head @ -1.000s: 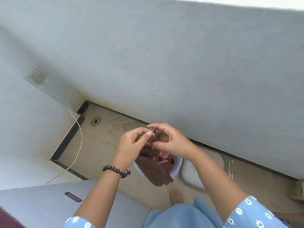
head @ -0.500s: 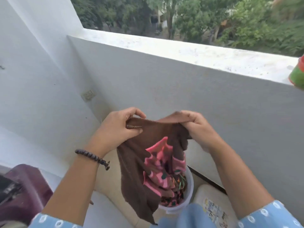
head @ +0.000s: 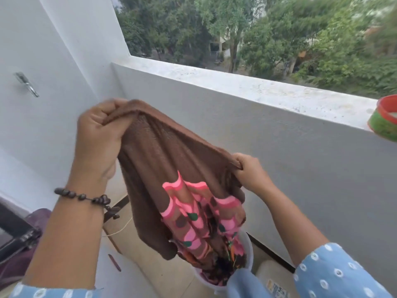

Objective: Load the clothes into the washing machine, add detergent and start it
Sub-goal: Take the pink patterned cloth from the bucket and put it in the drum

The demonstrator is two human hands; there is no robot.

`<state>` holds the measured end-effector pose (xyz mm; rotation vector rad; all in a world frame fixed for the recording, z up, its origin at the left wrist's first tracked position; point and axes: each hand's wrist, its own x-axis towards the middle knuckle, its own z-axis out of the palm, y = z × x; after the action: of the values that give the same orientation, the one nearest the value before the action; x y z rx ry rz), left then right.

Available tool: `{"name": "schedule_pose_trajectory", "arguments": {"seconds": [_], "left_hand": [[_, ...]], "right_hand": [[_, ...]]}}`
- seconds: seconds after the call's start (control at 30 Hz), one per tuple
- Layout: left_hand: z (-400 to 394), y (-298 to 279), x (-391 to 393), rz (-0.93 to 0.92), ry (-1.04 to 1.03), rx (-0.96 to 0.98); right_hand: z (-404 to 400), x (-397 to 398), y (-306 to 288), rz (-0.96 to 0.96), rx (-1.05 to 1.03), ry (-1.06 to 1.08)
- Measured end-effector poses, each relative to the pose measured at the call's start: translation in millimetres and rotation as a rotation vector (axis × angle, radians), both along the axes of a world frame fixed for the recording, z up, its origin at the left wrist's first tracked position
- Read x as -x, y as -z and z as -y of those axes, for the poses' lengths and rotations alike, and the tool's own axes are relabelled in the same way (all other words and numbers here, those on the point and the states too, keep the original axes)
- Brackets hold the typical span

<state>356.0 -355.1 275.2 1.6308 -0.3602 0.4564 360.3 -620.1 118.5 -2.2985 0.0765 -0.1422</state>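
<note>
Towel [head: 163, 168] up in the air, brown, stretched out between both hands over the bucket [head: 249, 250]. Left hand [head: 98, 138] is clenched round one top corner, held high near the side wall [head: 53, 61]; right hand [head: 249, 173] pinches the other corner lower down, closer to the parapet [head: 257, 91]. Bottom of the towel hangs loose, and a pink patterned cloth [head: 193, 220] trails down beside it into the white bucket, where more dark laundry sits. Bead bracelet [head: 86, 197] on the left wrist, blue sleeves on both arms. Red and green tub [head: 384, 121] sits on the parapet at far right. Tap [head: 26, 83] sticks out of the wall on the left. Trees [head: 257, 33] beyond.
</note>
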Motion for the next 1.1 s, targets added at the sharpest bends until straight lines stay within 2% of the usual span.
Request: {"name": "schedule_pose_trajectory", "arguments": {"seconds": [0.1,0.2,0.33,0.43,0.57,0.63,0.73,0.8,0.87,0.97,1.1], "left_hand": [[-23,-17,0,0.035,-0.100,0.128],[-53,-17,-11,-0.070,-0.222,0.242],[-62,-9,-8,-0.087,-0.270,0.228],[-36,11,-6,-0.115,-0.220,-0.003],[-12,40,-5,-0.423,0.197,-0.510],[4,47,0,-0.406,0.357,-0.655],[34,47,3,-0.300,0.525,-0.587],[40,47,-1,-0.242,0.514,-0.511],[35,49,-6,-0.204,0.482,-0.495],[22,50,-14,-0.140,0.412,-0.456],[4,37,-20,-0.064,0.149,-0.208]], "right_hand": [[21,-3,35,-0.143,0.043,0.112],[40,-4,48,-0.239,0.011,0.176],[29,-3,20,-0.134,-0.164,0.212],[6,-5,-23,-0.030,-0.219,0.103],[-28,8,-85,0.000,-0.240,-0.138],[-41,19,-111,0.055,-0.173,-0.235],[-55,31,-136,0.123,-0.130,-0.300],[-56,33,-136,0.148,-0.153,-0.296],[-51,35,-127,0.127,-0.193,-0.275],[-41,42,-100,-0.022,-0.255,-0.254],[-25,49,-57,-0.115,-0.128,-0.126]]}}
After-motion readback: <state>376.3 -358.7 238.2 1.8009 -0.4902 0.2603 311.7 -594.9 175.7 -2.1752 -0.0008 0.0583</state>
